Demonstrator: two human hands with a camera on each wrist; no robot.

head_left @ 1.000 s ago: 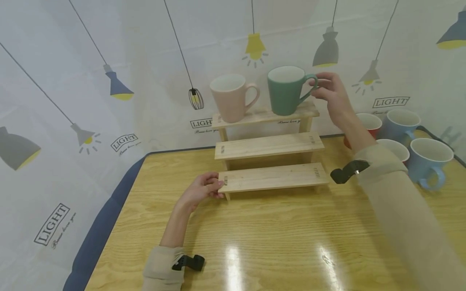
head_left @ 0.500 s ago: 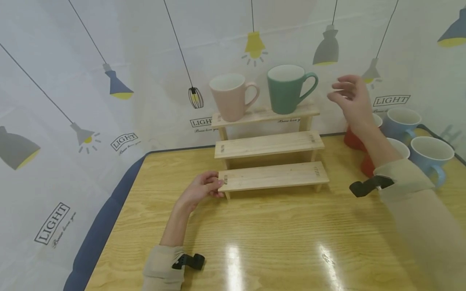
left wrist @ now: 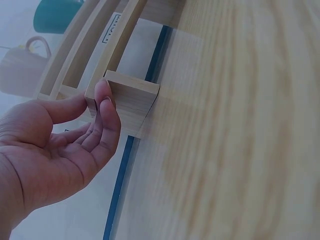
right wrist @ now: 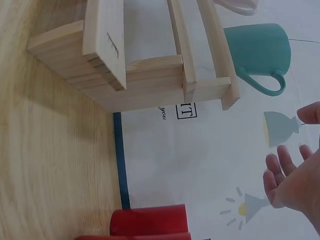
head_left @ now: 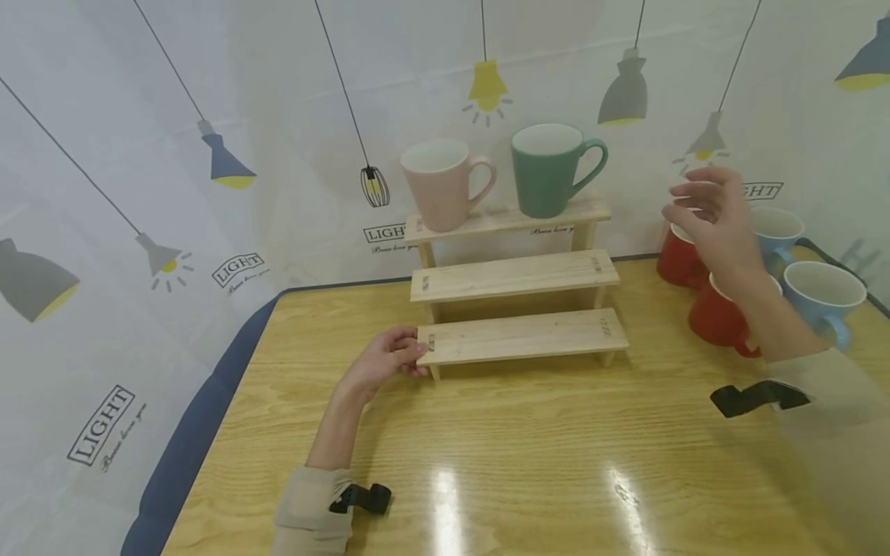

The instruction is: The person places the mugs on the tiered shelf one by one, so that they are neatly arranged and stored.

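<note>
The left hand (head_left: 385,361) is gripping the near step of the shelf (head_left: 518,337); the right hand (head_left: 716,220), fingers wide, is hovering above the red mugs (head_left: 719,316).

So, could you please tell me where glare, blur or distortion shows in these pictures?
Head view: two bright glare patches on the glossy table, and the near right sleeve is blurred. Left wrist view: the wooden shelf rails bow into curves, and the tabletop grain is soft. Right wrist view: the scene is turned sideways, the right hand at the edge slightly soft.
</note>
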